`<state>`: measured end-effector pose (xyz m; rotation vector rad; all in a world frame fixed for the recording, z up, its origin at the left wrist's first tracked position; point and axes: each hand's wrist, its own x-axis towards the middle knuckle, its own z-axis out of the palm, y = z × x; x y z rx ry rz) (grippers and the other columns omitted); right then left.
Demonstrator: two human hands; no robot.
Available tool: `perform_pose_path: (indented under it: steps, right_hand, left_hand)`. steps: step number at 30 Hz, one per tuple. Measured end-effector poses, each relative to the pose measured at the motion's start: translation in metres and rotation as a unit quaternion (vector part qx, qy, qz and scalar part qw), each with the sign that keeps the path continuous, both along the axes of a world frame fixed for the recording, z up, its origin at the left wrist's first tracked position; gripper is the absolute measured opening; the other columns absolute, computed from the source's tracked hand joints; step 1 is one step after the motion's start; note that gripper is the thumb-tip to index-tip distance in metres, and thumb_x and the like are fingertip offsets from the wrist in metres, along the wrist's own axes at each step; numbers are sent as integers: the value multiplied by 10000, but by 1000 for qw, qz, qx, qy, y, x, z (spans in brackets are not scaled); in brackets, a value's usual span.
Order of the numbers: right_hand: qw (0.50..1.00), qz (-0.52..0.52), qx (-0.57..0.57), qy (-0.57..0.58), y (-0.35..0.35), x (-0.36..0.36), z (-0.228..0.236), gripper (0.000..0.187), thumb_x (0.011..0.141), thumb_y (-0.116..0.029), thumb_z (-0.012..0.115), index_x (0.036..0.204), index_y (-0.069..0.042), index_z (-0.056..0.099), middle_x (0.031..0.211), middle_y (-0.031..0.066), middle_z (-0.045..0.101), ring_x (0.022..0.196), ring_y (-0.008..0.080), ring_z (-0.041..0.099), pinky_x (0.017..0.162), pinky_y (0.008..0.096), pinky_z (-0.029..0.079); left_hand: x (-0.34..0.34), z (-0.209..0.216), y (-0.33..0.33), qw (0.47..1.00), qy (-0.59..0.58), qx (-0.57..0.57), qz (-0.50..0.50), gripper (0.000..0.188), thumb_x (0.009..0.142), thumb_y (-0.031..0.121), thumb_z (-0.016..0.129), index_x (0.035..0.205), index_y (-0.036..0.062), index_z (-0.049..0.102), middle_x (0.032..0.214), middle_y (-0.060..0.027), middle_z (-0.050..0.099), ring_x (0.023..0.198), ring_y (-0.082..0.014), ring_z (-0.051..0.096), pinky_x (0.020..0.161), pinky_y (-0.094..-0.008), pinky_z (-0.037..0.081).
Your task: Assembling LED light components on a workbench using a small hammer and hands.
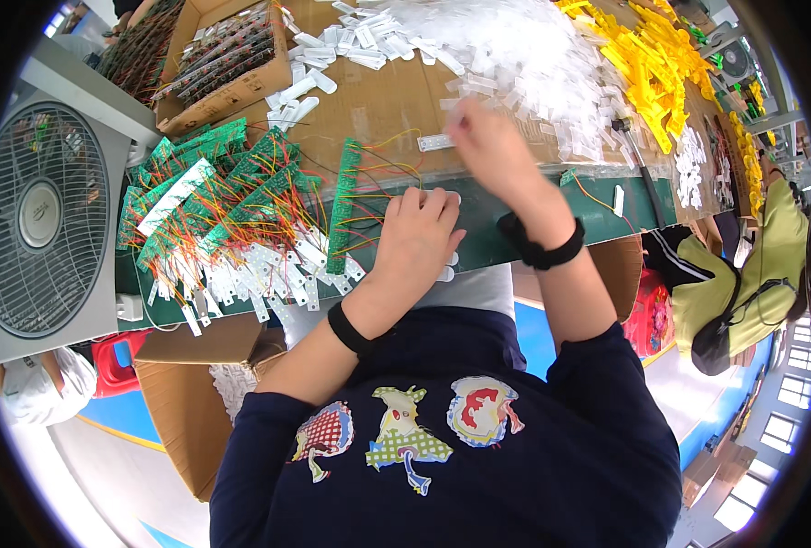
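Observation:
My left hand lies at the near edge of the green bench top, fingers bent down and drawn together. White rounded ends poke out beside it, but what it grips is hidden. Farther out, my right hand is raised with curled, slightly blurred fingers. A small white strip with dots meets its fingertips; whether it is held I cannot tell. Just left of my left hand stands a long green circuit board with red and yellow wires. More wired green boards are heaped beyond it, their small white strips hanging over the edge.
Clear plastic pieces and yellow parts are piled at the back, near white covers. A cardboard box holds more boards. A grey fan stands left, a black-handled tool right. Another person works at far right.

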<state>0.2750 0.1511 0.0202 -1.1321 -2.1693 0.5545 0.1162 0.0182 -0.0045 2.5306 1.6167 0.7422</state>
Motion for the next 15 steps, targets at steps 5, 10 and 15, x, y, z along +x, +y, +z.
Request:
perform_pose_path:
  steps: [5, 10, 15]
  right_hand:
    - [991, -7, 60, -122, -42, -24, -4, 117, 1009, -95, 579, 1044, 12, 545, 871, 231, 637, 842, 456, 628, 731, 546, 490]
    - [989, 42, 83, -113, -65, -13, -5, 158, 967, -63, 615, 1101, 15, 584, 906, 214, 648, 885, 439, 624, 789, 532, 495]
    - [991, 34, 81, -100, -79, -9, -6, 298, 957, -55, 628, 1244, 24, 624, 985, 215, 673, 981, 417, 631, 869, 493, 509]
  left_hand:
    - [-13, 8, 0, 999, -7, 33, -19, 328, 839, 191, 778, 1145, 94, 711, 1115, -47, 650, 1067, -268, 600, 927, -435, 473]
    - [-42, 21, 25, 996, -32, 78, 26, 172, 826, 111, 658, 973, 45, 718, 1032, -88, 653, 1057, -291, 609, 963, -443, 463]
    - [-50, 16, 58, 998, -57, 34, -13, 200, 856, 43, 671, 1044, 54, 740, 1103, -53, 715, 1081, -272, 632, 962, -428, 465]
